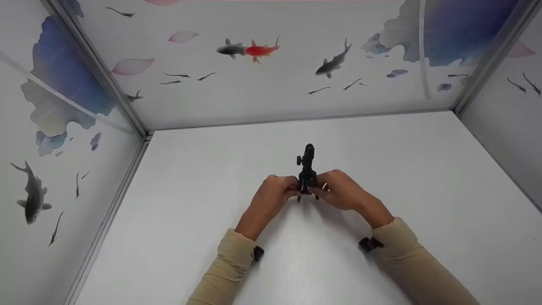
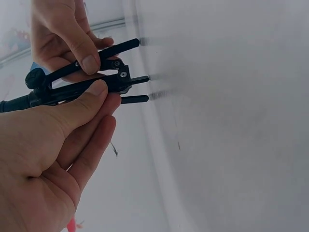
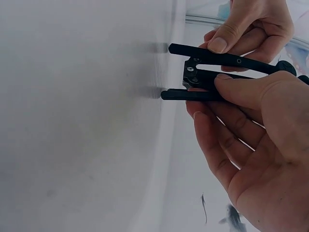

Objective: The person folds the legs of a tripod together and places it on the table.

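Observation:
A small black tripod (image 1: 309,163) stands upright on the white table, its legs pointing down and a knob (image 1: 299,160) on its left side. My left hand (image 1: 273,192) pinches a leg between thumb and fingers from the left. From the other side my right hand (image 1: 345,190) pinches another leg. In the left wrist view the tripod's legs (image 2: 126,47) are partly spread, with their tips close to the tabletop. The right wrist view shows the hinge (image 3: 190,69) between the legs. Fingers cover part of the legs.
The white tabletop (image 1: 203,169) spreads around both hands. White panels printed with fish and petals, such as the back panel (image 1: 271,93), enclose it at the back and sides. Small black devices sit at the left cuff (image 1: 258,253) and right cuff (image 1: 369,244).

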The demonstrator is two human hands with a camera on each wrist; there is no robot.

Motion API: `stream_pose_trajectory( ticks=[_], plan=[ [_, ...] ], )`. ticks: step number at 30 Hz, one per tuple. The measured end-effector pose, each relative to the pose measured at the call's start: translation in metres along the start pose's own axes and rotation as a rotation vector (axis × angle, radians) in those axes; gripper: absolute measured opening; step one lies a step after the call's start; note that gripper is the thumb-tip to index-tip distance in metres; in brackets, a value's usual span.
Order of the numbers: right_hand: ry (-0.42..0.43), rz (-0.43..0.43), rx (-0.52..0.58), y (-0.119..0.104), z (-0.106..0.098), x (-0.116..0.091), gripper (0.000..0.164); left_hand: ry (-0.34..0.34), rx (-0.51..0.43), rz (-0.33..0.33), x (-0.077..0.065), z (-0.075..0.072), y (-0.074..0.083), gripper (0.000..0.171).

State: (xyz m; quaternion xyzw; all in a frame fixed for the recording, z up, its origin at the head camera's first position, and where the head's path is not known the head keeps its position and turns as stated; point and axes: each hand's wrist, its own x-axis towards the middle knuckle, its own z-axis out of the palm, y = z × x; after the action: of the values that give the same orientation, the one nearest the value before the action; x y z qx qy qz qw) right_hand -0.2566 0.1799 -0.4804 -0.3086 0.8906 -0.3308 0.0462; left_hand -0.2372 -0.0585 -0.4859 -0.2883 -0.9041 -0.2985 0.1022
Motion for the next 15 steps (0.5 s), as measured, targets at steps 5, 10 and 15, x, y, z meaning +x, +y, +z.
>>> stream_pose_trajectory(
  ticks=[5,10,15],
  plan=[
    [-0.010,0.000,0.010,-0.0013,-0.0003,-0.0002,0.013,0.006,-0.003,0.010,-0.0002,0.0003,0.0016,0.013],
    [-0.013,0.006,0.000,-0.0034,-0.0014,-0.0005,0.013,0.016,-0.011,0.016,0.0002,0.0005,0.0037,0.014],
    [-0.041,0.014,0.006,-0.0043,-0.0024,-0.0010,0.014,-0.003,-0.008,-0.004,0.0001,0.0009,0.0049,0.014]
  ],
)
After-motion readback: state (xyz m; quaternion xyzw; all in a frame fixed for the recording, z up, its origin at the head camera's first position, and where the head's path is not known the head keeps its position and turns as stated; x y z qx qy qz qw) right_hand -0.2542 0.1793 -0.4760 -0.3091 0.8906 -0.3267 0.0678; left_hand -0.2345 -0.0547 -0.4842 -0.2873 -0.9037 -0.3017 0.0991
